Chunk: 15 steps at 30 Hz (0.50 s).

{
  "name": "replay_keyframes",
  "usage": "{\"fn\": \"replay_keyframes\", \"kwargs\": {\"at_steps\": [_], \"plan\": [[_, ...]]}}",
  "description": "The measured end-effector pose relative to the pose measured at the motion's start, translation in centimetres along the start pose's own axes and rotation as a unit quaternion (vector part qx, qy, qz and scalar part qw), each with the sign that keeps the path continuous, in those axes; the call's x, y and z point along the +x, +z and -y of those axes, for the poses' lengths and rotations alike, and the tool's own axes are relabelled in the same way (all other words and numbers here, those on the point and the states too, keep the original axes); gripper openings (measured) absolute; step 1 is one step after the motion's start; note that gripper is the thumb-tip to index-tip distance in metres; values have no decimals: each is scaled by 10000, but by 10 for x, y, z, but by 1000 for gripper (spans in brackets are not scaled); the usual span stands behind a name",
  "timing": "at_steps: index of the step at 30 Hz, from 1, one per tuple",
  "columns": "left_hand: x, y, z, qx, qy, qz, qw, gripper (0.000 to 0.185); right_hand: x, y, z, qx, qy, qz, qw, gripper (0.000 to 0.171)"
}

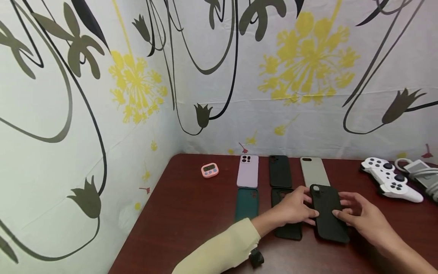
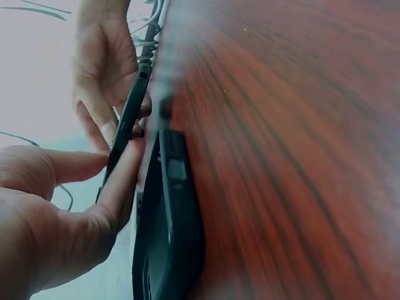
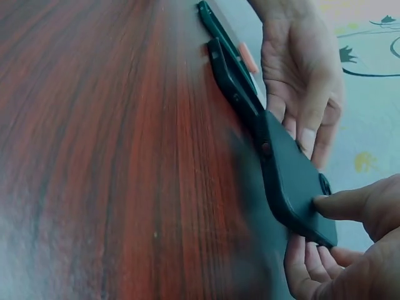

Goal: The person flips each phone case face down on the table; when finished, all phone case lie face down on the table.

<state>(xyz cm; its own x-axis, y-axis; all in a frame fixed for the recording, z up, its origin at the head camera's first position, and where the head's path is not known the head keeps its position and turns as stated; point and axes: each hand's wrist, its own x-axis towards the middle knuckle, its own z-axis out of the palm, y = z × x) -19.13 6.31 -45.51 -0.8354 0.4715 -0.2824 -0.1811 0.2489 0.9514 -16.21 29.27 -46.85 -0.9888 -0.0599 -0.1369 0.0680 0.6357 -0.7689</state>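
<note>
Pinched a black phone case (image 1: 330, 219) by opposite sides with left hand (image 1: 295, 207) and right hand (image 1: 364, 219), before the grey phone case (image 1: 315, 172) near the back edge of the worktop (image 1: 202, 217).

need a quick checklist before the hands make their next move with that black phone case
1. Left hand gripping: ok, it pinches one long side.
2. Right hand gripping: ok, it pinches the opposite side.
3. Black phone case lifted: ok, the wrist views show it above the table.
4. Tabletop directly beneath it visible from the head view: not ok, the case blocks it.
5. White controller apart from the right hand: ok.
6. Inside of the case empty: cannot tell, its back faces the head camera.
</note>
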Motion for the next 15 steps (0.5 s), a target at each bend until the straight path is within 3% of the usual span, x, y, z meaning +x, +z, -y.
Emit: {"fn": "replay_keyframes", "kwargs": {"at_steps": [5, 8, 12, 15], "plan": [[2, 10, -4, 1258, 2, -289, 9916, 73, 3, -2, -3, -661, -125, -65, 9977, 78], [4, 13, -5, 2397, 125, -462, 9697, 72, 2, -2, -4, -820, -197, -166, 9963, 77], [5, 15, -4, 3603, 280, -669, 9300, 70, 1, -2, -5, -942, -354, -324, 9944, 71], [6, 17, -4, 3859, 204, -714, 9195, 66, 2, -1, -5, -1075, -467, -383, 9924, 68]]}}
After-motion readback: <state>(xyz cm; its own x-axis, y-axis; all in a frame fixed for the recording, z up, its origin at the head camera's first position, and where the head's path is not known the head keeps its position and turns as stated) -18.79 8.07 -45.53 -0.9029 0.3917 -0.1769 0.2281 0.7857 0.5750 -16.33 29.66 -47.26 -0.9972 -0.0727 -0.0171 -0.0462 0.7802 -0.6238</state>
